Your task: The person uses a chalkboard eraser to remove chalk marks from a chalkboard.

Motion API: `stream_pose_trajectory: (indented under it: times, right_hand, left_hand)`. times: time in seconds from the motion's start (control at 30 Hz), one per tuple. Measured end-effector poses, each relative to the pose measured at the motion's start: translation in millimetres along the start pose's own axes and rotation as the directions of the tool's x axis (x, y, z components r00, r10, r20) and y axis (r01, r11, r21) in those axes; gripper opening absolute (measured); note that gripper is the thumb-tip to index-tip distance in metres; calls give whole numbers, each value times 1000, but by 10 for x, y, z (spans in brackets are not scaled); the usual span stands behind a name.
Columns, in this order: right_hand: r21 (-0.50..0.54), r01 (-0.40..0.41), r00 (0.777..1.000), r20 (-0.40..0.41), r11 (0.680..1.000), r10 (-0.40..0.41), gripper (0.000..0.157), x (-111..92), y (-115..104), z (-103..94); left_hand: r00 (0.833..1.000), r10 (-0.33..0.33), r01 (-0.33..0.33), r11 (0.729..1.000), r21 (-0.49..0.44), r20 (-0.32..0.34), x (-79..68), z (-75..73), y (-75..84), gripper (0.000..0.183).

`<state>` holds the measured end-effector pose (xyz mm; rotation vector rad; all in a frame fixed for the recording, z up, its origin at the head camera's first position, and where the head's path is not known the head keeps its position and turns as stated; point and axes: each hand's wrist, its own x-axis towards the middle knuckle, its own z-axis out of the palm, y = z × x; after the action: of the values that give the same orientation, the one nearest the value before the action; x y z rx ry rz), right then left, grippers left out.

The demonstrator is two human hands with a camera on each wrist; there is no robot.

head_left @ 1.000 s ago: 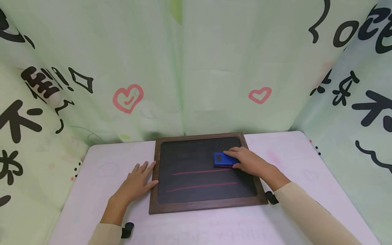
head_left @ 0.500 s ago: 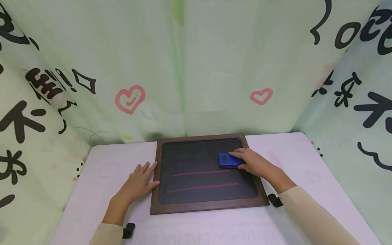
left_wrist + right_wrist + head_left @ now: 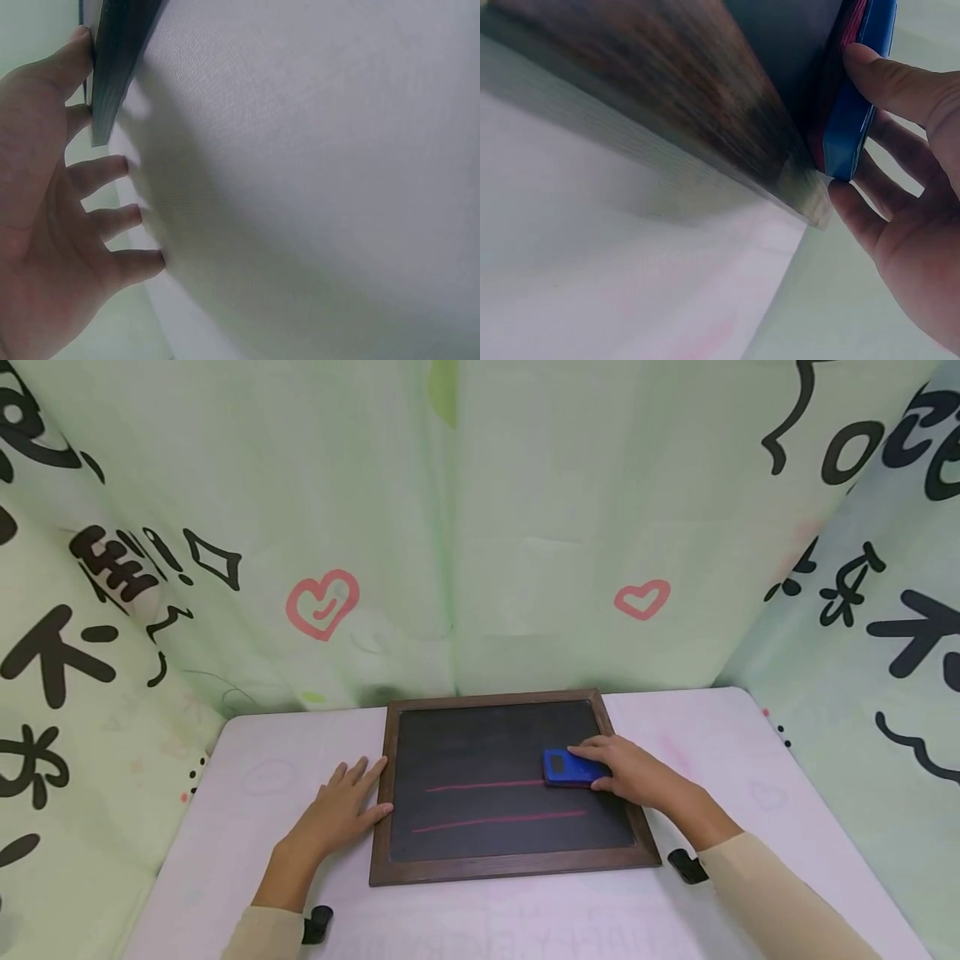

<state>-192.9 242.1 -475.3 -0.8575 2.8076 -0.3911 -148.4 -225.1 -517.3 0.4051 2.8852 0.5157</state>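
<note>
A blackboard (image 3: 480, 739) in a brown wooden frame lies on the table, with two red chalk lines drawn across it. My right hand (image 3: 637, 770) grips a blue board eraser (image 3: 572, 768), which covers the right end of the upper line. In the right wrist view the thumb lies along one side of the eraser (image 3: 853, 112), whose underside looks dark red. My left hand (image 3: 330, 814) spreads its straight fingers at the board's left edge. The left wrist view shows that thumb against the frame (image 3: 116, 75) and several fingertips on the table.
The pale table (image 3: 517, 918) extends around the board on all sides. Behind it and to both sides hangs a light green curtain (image 3: 525, 527) with black lettering and red hearts. Black straps (image 3: 688, 866) show at both wrists.
My right hand has moved the eraser slightly right, then down toward me onto the end of the upper red line. The left hand stays at the frame.
</note>
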Motion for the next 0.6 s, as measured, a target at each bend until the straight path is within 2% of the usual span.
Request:
stream_pose_trajectory:
  times: [0.37, 0.6]
  right_hand:
    - [-3, 42, 999, 22, 999, -42, 57, -102, -12, 13]
    - [-13, 70, 997, 20, 997, -70, 57, -98, -63, 39]
  left_hand:
    - [1000, -4, 4, 1000, 3, 0, -5, -2, 12, 76]
    - [1000, -9, 9, 1000, 5, 7, -10, -25, 28, 76]
